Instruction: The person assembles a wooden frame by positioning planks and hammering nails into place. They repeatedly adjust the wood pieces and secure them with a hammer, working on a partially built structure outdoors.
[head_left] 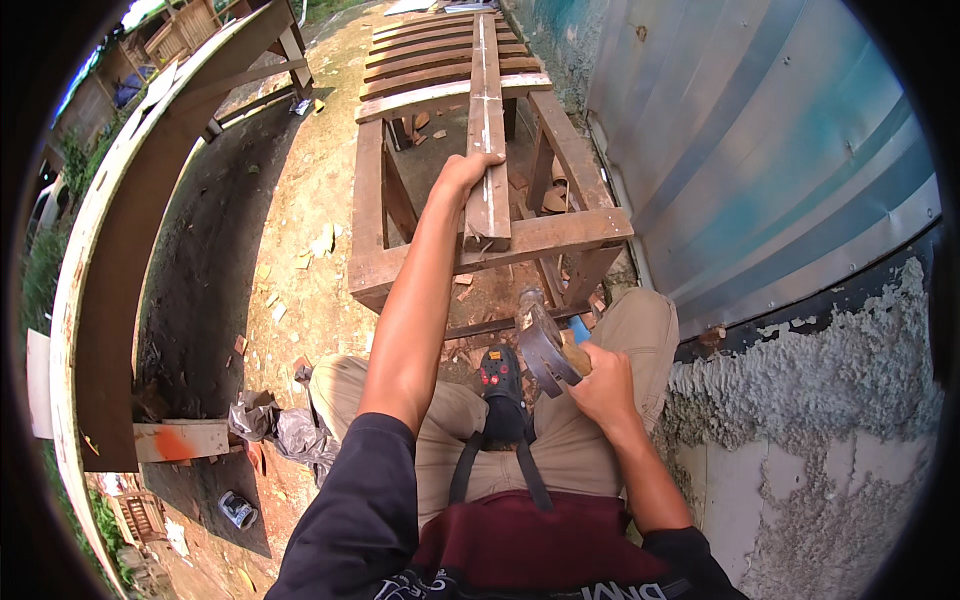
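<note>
A long wooden beam (484, 80) with white streaks along its top lies lengthwise over a brown wooden frame (560, 236). Its near end rests on the frame's front rail. My left hand (468, 173) is closed around the beam a little back from that end, thumb across the top. Lower and to the right, my right hand (604, 384) grips the short visible part of a wooden handle. The tool is a hammer (541, 345) with a dark curved metal head, held above my lap and apart from the beam. My palm hides the rest of the handle.
Several wooden slats (420, 73) lie across the frame's far part. Corrugated metal sheeting (760, 150) and a rough wall (820, 390) stand close on my right. On the left are a long curved-looking board structure (110, 260), grey plastic bags (297, 433) and a can (238, 510). Wood chips litter the ground.
</note>
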